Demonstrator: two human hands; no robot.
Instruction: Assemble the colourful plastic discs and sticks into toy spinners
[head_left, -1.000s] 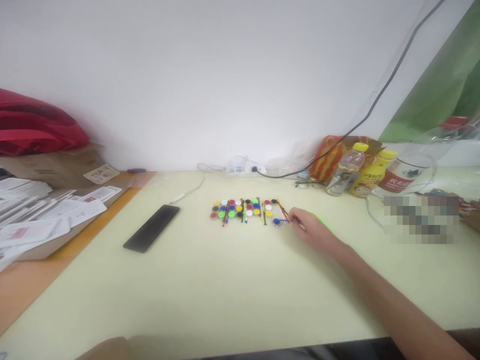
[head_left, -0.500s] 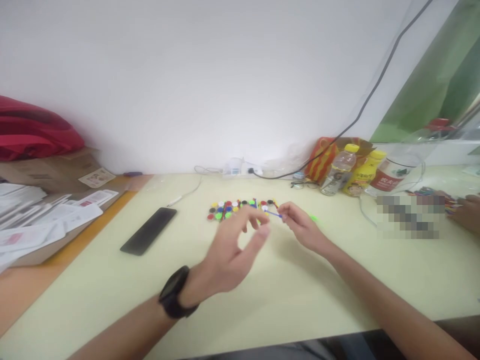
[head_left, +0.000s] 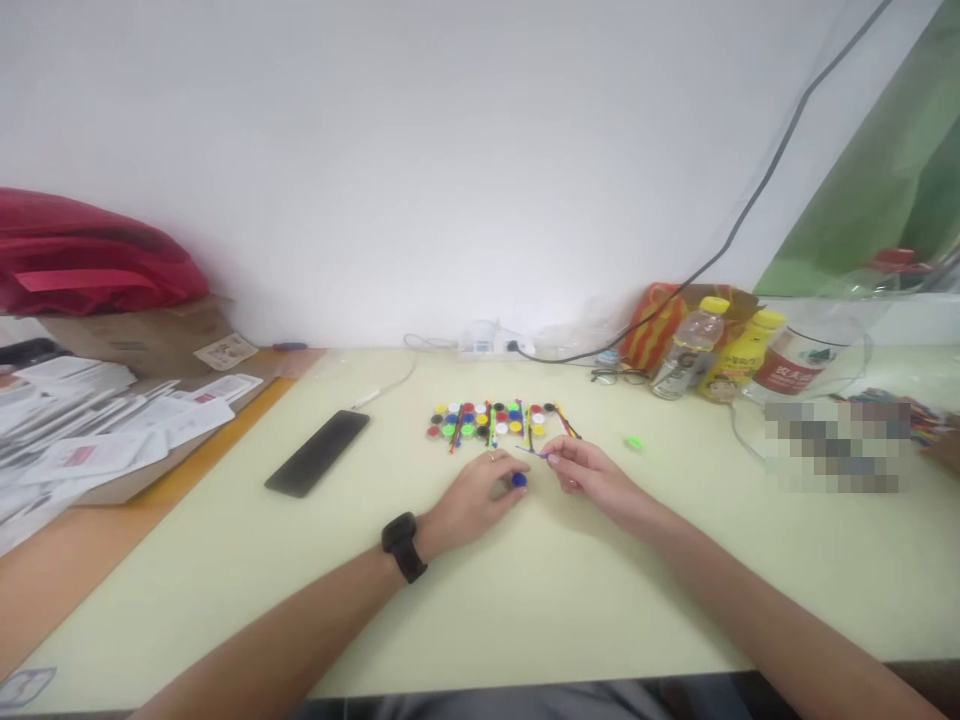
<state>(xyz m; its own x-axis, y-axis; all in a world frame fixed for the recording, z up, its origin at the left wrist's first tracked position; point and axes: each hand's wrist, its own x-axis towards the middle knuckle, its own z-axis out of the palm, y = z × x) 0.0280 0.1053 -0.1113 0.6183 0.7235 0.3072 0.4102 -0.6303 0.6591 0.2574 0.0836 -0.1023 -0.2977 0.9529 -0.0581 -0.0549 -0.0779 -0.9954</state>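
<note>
Pinching a blue disc (head_left: 519, 480) thumb-to-finger in head view: left hand (head_left: 469, 500). Right hand (head_left: 600, 482), just beside that grip, pinches a skinny blue stick (head_left: 534, 454). Both look light, stiff, kinda slick; I'd grab disc rim, stick end.

Blue disc (head_left: 519, 480), thin blue stick (head_left: 533, 453) (both held)

Soft light brightens the wall (head_left: 450, 200); outer edges look stretched.
</note>
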